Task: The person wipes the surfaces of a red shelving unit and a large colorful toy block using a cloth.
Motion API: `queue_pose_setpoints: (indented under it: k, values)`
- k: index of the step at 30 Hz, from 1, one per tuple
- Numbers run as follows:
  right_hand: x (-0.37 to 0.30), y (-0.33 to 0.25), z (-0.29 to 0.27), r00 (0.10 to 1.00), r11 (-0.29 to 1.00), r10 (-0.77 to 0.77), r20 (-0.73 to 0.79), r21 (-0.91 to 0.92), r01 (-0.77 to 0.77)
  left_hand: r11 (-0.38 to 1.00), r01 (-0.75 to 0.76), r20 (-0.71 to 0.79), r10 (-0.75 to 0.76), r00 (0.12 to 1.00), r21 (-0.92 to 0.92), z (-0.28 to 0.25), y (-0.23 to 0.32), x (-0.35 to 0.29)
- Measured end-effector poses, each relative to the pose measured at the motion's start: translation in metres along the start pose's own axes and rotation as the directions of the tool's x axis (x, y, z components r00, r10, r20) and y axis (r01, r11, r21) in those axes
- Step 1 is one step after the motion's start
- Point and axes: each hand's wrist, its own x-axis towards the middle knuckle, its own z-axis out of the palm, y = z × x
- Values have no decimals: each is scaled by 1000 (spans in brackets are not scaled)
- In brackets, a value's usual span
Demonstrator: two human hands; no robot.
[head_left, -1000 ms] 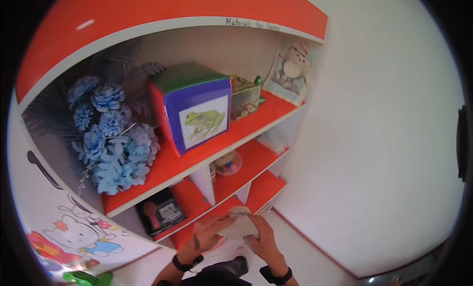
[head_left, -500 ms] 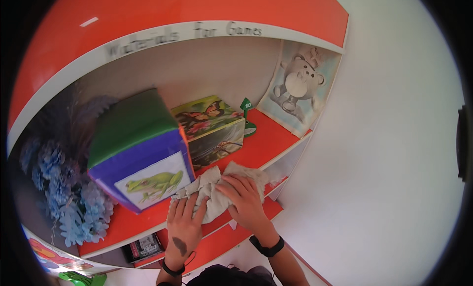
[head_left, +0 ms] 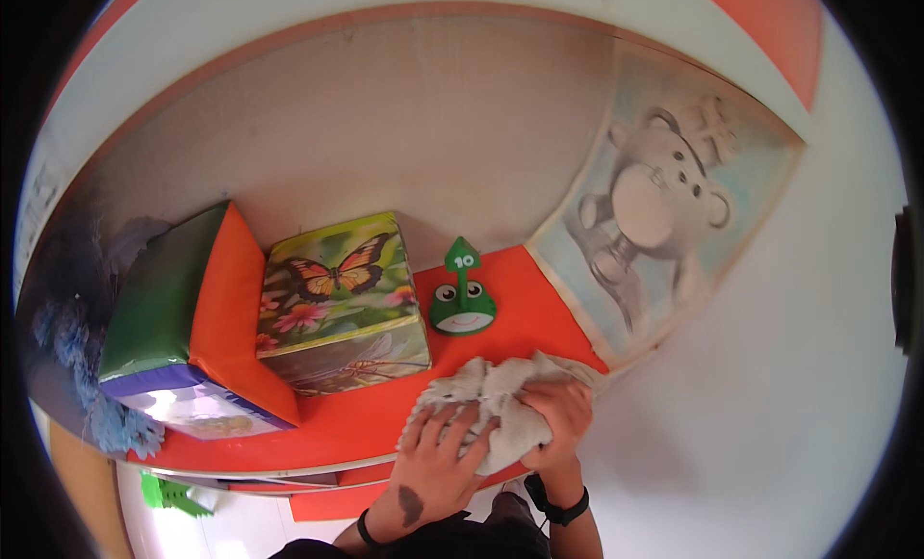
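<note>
A crumpled off-white cloth (head_left: pixel 491 400) is bunched at the front right of the red shelf (head_left: pixel 520 294). My left hand (head_left: pixel 438 453) grips its left side, fingers bent over the folds. My right hand (head_left: pixel 558 419) clasps the right side, with its fingers curled into the fabric. Just behind the cloth stands a green frog-faced toy (head_left: pixel 463 313) with an arrow-shaped top. To its left is a box with a butterfly picture (head_left: pixel 337 280). The undersides of both hands and the cloth's contact with the shelf are hidden.
A large soft cube (head_left: pixel 245 318) in green, orange and purple sits farther left, beside blue artificial flowers (head_left: pixel 72 338). A bear poster (head_left: pixel 645 212) covers the right end of the recess. A white wall (head_left: pixel 731 415) stands at the right. Something green (head_left: pixel 173 494) lies below.
My view has shifted closer and toward the shelf's right end. Both hands and the cloth have moved right, nearer the poster. The frog toy, partly hidden behind the box before, now shows fully.
</note>
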Motion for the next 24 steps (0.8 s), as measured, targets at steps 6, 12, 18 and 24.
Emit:
queue_pose_setpoints:
  k: [6,12,18,24]
  values:
    - [-10,22,3,994,996,-84,-72,2,84,996,89,-67,-91,994,-30,6,13,27]
    - [-22,35,2,985,985,-173,-2,-11,173,997,77,-149,-76,986,3,16,10,24]
    - [-22,35,5,987,985,-141,-72,85,147,991,127,-263,-130,956,-27,19,19,14]
    - [-23,-27,26,994,981,-94,64,179,81,978,177,-382,-205,901,-107,15,7,-46]
